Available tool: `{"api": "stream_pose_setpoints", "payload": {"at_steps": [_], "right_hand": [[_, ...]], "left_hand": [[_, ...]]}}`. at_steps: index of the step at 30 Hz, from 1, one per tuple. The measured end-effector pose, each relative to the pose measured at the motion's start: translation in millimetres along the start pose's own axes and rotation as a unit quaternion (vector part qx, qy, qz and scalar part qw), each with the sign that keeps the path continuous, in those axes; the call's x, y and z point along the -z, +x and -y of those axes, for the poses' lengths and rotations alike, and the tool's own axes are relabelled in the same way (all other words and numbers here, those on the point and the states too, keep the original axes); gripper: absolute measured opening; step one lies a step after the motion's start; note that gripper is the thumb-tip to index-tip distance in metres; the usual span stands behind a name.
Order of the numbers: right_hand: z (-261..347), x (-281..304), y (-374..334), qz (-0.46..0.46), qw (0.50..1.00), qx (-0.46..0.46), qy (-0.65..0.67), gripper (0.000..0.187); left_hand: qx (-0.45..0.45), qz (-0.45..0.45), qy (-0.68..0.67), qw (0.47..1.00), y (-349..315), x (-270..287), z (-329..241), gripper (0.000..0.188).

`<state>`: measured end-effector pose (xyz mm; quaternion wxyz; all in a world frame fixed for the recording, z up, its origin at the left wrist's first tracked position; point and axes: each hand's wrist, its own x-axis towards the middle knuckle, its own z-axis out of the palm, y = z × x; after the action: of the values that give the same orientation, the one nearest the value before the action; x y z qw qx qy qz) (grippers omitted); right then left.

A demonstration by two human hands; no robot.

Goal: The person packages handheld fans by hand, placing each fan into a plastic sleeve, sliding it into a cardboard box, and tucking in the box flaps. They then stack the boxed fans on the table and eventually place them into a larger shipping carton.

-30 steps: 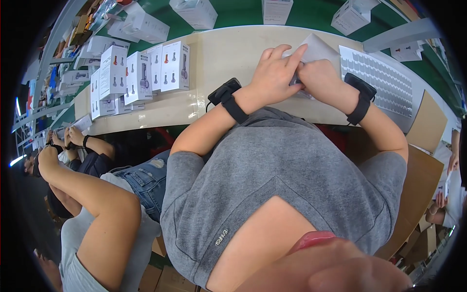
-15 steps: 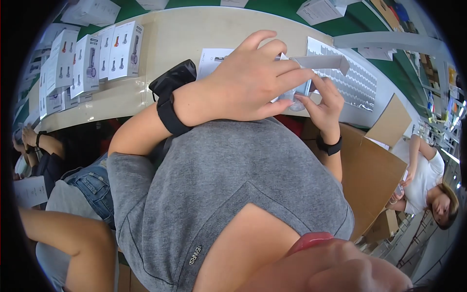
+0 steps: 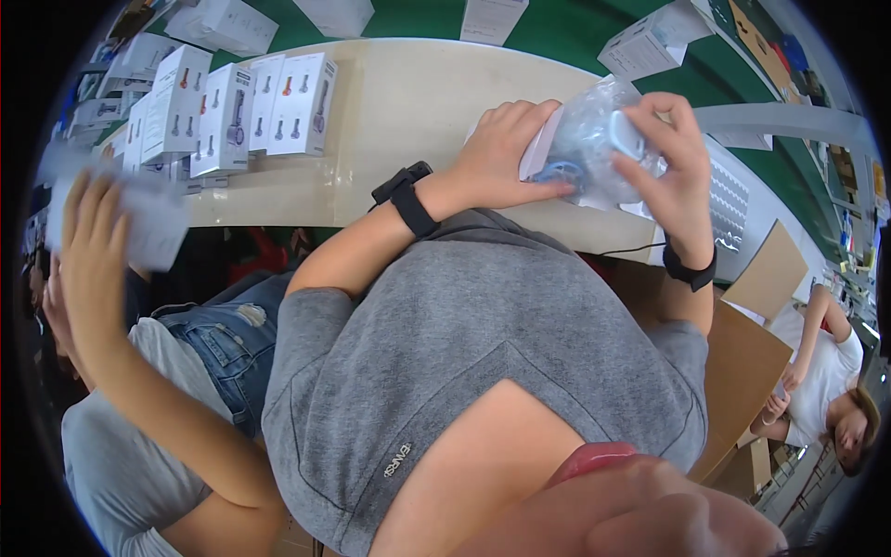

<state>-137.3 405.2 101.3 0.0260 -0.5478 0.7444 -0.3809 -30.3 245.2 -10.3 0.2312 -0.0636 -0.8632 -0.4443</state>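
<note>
My left hand (image 3: 509, 156) is closed round the side of a small white carton (image 3: 541, 148) above the table. Against it lies a clear plastic bag (image 3: 594, 116) with a light-blue item (image 3: 627, 136) inside, its rounded end toward my right hand. A blue loop-shaped part (image 3: 561, 174) shows low in the bag, by my left thumb. My right hand (image 3: 670, 153) grips the bagged item's end between thumb and fingers. How much of it sits inside the carton is hidden.
Several printed white boxes (image 3: 299, 104) stand at the table's left. More white boxes (image 3: 493, 20) are along the green surface at the back. A silver patterned sheet (image 3: 729, 204) and a brown carton (image 3: 733, 371) lie right. A co-worker's hand (image 3: 93, 223) moves a blurred white box at left.
My hands have moved apart and right; the clear bag with the light-blue item now shows between them. A co-worker's arm with a white box has come in at left.
</note>
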Motion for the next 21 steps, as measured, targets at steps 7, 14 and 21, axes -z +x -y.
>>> {"api": "stream_pose_setpoints", "payload": {"at_steps": [7,14,21], "right_hand": [[20.7,-11.4,2.7,-0.019,0.996,0.054,-0.062,0.031],[2.2,36.0,10.5,-0.077,0.988,-0.077,0.114,0.034],[26.1,71.3,0.2,-0.294,0.955,0.047,0.007,0.034]], "left_hand": [[-0.013,-0.014,0.0,1.0,1.2,17.2,23.0,0.086],[-0.013,0.034,-0.051,0.998,14.8,9.4,10.4,0.087],[0.095,0.032,-0.11,0.989,14.7,2.8,35.0,0.082]]}}
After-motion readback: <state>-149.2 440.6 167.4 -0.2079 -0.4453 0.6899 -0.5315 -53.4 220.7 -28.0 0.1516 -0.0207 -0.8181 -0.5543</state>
